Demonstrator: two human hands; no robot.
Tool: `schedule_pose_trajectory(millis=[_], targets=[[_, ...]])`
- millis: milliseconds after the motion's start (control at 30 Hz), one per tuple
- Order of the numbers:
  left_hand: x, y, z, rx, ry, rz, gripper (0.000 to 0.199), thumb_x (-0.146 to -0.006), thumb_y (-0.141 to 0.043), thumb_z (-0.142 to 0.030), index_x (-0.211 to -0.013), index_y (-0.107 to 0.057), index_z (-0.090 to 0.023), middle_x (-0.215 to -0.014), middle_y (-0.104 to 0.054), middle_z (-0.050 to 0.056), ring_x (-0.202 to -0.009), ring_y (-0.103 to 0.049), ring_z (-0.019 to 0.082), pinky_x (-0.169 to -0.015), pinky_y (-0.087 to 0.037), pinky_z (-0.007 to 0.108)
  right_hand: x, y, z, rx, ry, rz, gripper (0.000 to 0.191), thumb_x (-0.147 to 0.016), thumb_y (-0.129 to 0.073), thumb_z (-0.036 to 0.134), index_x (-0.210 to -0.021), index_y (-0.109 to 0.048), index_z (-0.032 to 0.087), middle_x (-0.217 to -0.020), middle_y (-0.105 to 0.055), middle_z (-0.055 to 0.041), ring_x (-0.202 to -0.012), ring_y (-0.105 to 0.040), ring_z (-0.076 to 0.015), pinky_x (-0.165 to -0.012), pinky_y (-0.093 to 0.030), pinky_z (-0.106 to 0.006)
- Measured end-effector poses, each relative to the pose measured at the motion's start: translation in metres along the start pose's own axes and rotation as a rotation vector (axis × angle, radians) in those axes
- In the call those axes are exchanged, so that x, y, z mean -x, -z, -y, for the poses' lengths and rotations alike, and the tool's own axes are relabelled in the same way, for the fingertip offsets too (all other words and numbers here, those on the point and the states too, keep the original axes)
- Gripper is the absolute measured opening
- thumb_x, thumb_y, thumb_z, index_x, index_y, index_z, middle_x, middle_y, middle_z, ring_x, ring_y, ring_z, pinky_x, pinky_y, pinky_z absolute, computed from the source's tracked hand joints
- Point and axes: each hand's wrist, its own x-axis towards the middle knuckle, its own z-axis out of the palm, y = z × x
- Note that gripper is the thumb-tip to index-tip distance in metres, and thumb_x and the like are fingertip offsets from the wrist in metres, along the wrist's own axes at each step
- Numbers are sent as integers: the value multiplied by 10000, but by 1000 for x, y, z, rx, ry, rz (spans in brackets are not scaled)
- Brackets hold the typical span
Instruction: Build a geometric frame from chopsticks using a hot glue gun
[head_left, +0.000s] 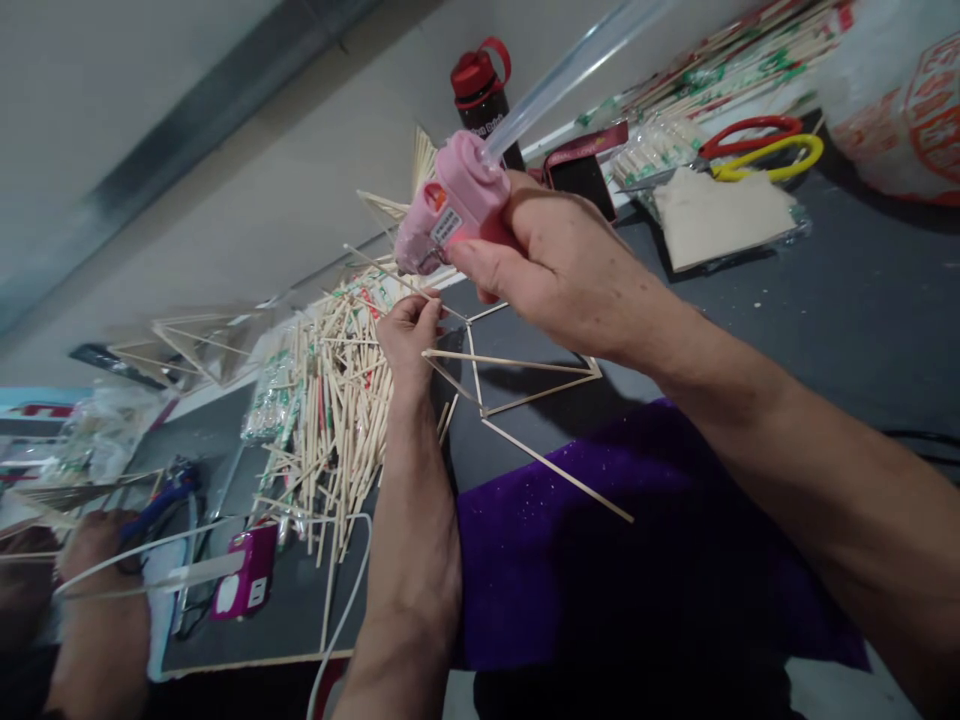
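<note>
Gripping the pink glue gun [450, 205], the right hand [544, 255] is wrapped round its handle, with a clear glue stick [574, 75] jutting from the back. Close by but apart from it, the left hand [409, 325] has thumb and finger pinched on a thin stick of the frame [525, 364]. The gun's front end is just above those fingers; whether its nozzle touches wood, I cannot tell. The frame, made of joined sticks, stands between the forearms over the grey table [802, 330], one stick slanting out above the purple cloth [517, 510].

Loose sticks [337, 410] lie heaped beside the left forearm. Past the gun stands a red-lidded bottle [476, 92]. To the right, scissors [720, 168] rest by a beige packet [727, 220], near a white bag [892, 110]. At far left, a co-worker's hand [101, 540] is near a magenta glue gun [246, 570], lying on the table.
</note>
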Motion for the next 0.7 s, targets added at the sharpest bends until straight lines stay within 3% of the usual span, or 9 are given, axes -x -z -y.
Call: schedule_pose_trajectory(millis=[200, 700], targets=[[2, -1, -3, -72, -10, -15, 282, -861, -736, -157, -604, -622, -180, -700, -684, -15, -616, -612, 108, -532, -473, 164, -1, 1, 2, 29, -25, 28, 163, -1118, -602, 294, -1038, -709, 199, -918, -723, -56, -890, -668, -220, -901, -498, -331], [7, -3, -19, -203, 7, -15, 282, -863, -721, -98, -637, -582, -194, -643, -615, -20, -634, -645, 151, -575, -455, 202, 0, 1, 5, 91, -42, 75, 260, -1136, -566, 319, -1219, -745, 149, -963, -727, -76, -875, -641, -231, -879, -469, -355]])
